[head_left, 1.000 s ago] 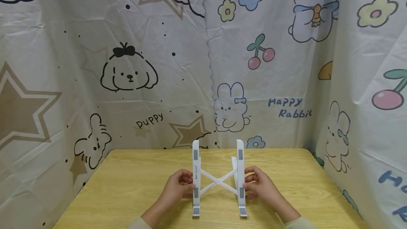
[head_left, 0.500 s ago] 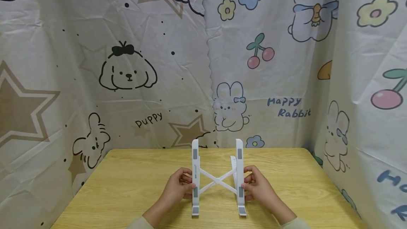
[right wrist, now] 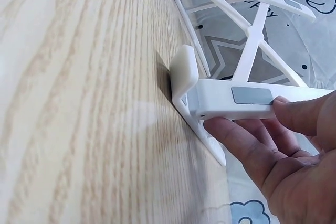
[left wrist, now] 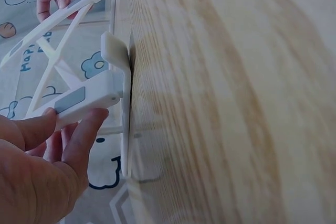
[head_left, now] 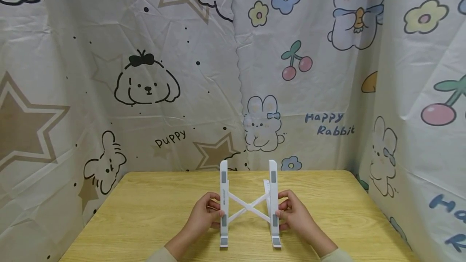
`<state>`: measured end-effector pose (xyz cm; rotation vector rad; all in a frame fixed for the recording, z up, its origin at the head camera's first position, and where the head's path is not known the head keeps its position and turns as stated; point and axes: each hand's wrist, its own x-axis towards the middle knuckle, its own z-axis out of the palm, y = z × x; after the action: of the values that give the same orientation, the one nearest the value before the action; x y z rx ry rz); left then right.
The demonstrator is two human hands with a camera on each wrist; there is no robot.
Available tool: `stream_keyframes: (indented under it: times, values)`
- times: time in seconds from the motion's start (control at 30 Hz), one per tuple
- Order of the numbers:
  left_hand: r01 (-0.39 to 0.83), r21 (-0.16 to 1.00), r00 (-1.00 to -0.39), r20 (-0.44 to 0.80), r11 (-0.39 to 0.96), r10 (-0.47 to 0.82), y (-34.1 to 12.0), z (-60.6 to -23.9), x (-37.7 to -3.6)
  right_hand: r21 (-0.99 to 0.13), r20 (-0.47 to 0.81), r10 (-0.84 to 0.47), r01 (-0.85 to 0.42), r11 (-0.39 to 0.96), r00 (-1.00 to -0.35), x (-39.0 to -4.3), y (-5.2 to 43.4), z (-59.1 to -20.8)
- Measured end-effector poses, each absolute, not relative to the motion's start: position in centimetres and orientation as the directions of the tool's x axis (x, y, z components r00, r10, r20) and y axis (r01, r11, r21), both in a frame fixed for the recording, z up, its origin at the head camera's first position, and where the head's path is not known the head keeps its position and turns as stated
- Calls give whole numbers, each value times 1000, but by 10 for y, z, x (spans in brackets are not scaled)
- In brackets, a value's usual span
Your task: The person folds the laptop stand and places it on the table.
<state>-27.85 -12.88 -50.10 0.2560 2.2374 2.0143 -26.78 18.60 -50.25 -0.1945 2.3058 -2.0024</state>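
Cartoon-printed cloth (head_left: 145, 72) hung behind the wooden table (head_left: 145, 213), where a white folding stand (head_left: 248, 205) stood at mid-table near the front edge. Left hand (head_left: 204, 215) pinched the stand's left rail, right hand (head_left: 293, 215) its right rail. Over the last second the rails had barely drawn closer, hands unmoved, so the adjustment looked nearly settled.

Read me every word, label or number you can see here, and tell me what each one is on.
"puppy": on the cartoon backdrop cloth, below the dog drawing.
"Happy Rabbit": on the same cloth, right of the small rabbit drawing.
"H…" in blue at the far right edge of the cloth: cut off, unreadable.
Small print on the left rail of the white folding stand: too small to read.
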Motion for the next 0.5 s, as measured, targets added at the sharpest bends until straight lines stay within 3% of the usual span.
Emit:
stream_keyframes:
  times: [0.5]
  values:
    - [65, 994, -977, 44, 92, 210, -122, -500, -279, -990, 29, -139, -47, 130, -990, -269, 179, -504]
